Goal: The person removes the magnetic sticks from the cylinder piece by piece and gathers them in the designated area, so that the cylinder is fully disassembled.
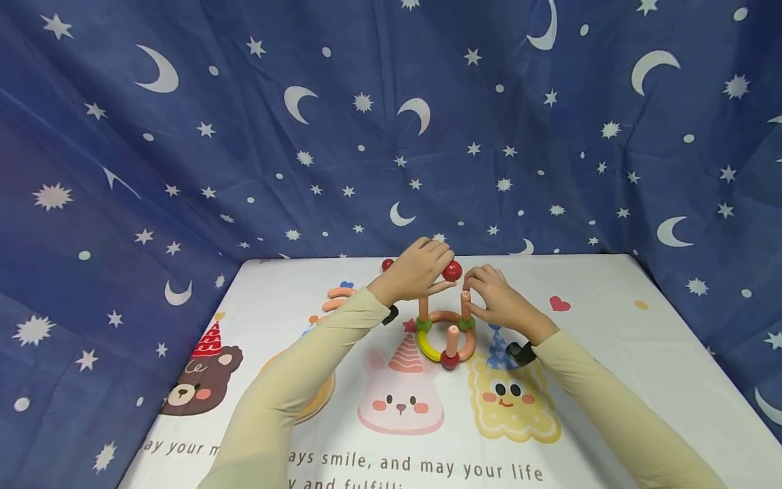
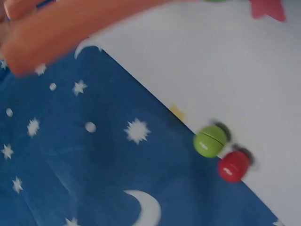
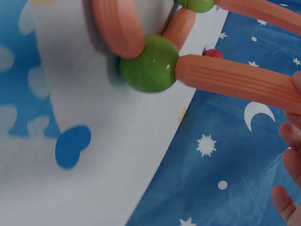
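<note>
A ring of orange and yellow curved pieces lies on the table, joined by green balls and a red ball. Three orange sticks stand up from those joints. My left hand is above the ring and pinches a loose red ball between thumb and fingers. With its fingertips, my right hand holds the upper end of the right rear stick. The left wrist view shows one orange stick blurred across its top corner; the left fingers are mostly outside it.
Near the table's back edge lie a green ball and another red ball. Loose curved orange pieces lie left of the ring, partly behind my left arm. A blue star-patterned curtain rises behind the white printed tablecloth.
</note>
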Demonstrator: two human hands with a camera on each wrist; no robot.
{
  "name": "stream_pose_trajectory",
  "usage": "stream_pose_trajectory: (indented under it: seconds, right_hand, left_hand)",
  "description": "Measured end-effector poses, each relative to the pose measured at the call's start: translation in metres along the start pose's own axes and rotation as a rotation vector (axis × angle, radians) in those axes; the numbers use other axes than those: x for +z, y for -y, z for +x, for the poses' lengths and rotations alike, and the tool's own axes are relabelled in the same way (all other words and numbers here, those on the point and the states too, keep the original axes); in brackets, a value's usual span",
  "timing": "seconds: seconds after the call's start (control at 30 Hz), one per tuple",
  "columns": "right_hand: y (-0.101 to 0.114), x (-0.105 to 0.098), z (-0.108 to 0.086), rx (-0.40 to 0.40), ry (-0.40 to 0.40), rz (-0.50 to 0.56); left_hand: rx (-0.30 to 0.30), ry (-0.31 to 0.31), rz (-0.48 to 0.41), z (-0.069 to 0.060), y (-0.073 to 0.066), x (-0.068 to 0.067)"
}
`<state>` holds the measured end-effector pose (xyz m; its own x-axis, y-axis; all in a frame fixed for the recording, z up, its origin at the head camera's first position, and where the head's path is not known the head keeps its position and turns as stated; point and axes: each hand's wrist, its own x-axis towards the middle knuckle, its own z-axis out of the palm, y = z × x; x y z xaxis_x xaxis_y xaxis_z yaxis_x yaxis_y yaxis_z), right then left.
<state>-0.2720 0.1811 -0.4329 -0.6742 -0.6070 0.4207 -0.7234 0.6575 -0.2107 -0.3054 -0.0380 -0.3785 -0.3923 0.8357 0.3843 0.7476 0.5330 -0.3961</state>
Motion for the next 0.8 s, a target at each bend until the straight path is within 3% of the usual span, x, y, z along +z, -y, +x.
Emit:
stream_pose_trajectory:
  seconds: [0.23, 0.47, 0.57, 0.8]
  right_hand:
    - [0.001, -0.002, -0.005, -0.036, 0.015, -0.191]
    - [0.002, -0.004, -0.005, -0.019, 0.020, -0.207]
    - [0.002, -0.003, -0.005, -0.014, 0.022, -0.200]
    - [0.002, -0.001, -0.005, -0.001, 0.042, -0.193]
  left_hand:
    - [-0.189, -0.003, -0.006, -0.025, 0.026, 0.013]
    - [-0.311, 0.037, -0.006, -0.043, 0.056, 0.034]
    - [-0.376, 0.108, -0.029, -0.051, 0.067, 0.046]
    - [-0.551, 0.340, -0.122, -0.069, 0.088, 0.073]
